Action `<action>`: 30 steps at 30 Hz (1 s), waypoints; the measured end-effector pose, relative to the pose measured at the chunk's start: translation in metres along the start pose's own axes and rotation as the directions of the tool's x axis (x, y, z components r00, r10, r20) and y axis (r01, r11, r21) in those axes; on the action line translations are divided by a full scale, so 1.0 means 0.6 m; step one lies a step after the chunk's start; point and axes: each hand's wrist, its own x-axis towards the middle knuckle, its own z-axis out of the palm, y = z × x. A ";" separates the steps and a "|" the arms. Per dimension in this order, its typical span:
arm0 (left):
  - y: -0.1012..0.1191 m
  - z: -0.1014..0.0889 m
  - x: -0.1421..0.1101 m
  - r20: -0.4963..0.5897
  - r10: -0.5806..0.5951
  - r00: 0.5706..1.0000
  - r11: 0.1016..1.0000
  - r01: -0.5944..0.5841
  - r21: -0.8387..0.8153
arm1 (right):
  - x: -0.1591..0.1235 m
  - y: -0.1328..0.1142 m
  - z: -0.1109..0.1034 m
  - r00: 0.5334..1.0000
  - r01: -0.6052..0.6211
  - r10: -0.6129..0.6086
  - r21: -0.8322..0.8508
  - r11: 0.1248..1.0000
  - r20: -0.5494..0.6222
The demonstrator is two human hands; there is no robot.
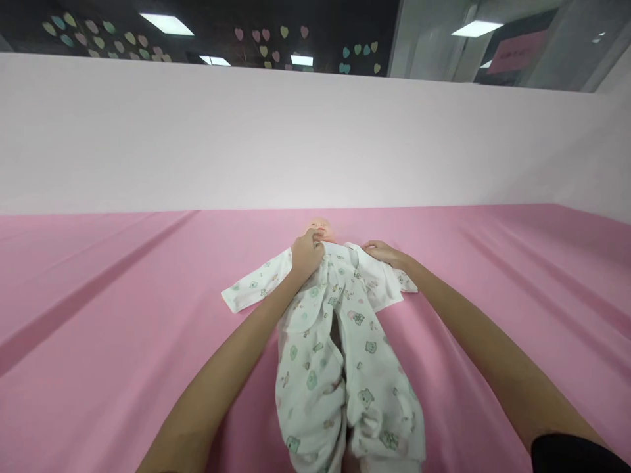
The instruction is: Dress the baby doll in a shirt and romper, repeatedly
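A baby doll (323, 225) lies on its back with its head toward the wall. It wears white printed pants (367, 358) and a white baby jacket (308, 305) with small bear prints. One long sleeve of the jacket stretches out to the left; the front panel on the right is folded outward. My left hand (306, 253) is at the doll's neck, its fingers closed on the jacket's collar edge. At the doll's shoulder on the right, my right hand (383, 252) lies on the jacket's edge, fingers bent; what they grip is not clear.
A pink sheet (148, 315) with several creases covers the surface under the doll. Behind it rises a white padded wall (276, 138), with dark glass (325, 23) and heart stickers above. Another pale wall stands at the right.
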 end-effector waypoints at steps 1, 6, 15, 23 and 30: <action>0.001 0.000 0.000 0.005 0.007 1.000 1.000 -0.007 -0.007 | -0.004 -0.006 0.001 0.996 0.049 -0.047 0.015 0.999 -0.076; 0.000 0.003 0.001 -0.006 0.061 0.998 0.995 -0.061 -0.082 | -0.024 -0.087 0.010 0.891 0.290 -0.230 0.101 0.952 -0.392; 0.001 -0.008 -0.008 -0.116 0.029 0.993 0.980 -0.051 -0.190 | -0.042 -0.194 0.123 0.898 0.441 -0.439 0.123 0.889 -0.038; -0.005 0.000 -0.001 -0.081 0.045 0.996 0.957 -0.066 -0.283 | -0.057 -0.193 0.076 0.892 0.430 -0.405 -0.101 0.897 0.199; -0.006 -0.002 -0.005 -0.058 0.062 0.996 0.943 -0.078 -0.323 | -0.081 -0.185 0.076 0.824 0.562 -0.452 -0.388 0.731 0.342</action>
